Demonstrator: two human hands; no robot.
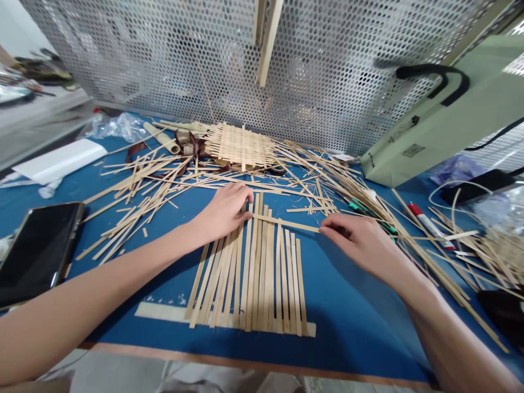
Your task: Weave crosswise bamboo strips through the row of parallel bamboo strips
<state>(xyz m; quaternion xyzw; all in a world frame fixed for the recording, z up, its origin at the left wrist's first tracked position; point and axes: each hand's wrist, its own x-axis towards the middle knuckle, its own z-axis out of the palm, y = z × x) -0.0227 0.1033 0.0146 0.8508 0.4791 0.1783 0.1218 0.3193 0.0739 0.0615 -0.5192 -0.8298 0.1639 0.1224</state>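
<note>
Many bamboo strips (262, 273) litter blue tabletop (347, 305); perforated screen (164, 54) behind.

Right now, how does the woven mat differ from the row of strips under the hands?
The woven mat is crossed by strips both ways; the row of strips runs one way, with a single cross strip. The woven mat lies untouched among scraps; the row of strips is pressed by the left hand, while the right hand pinches the cross strip. Both lie on the blue table.
</note>
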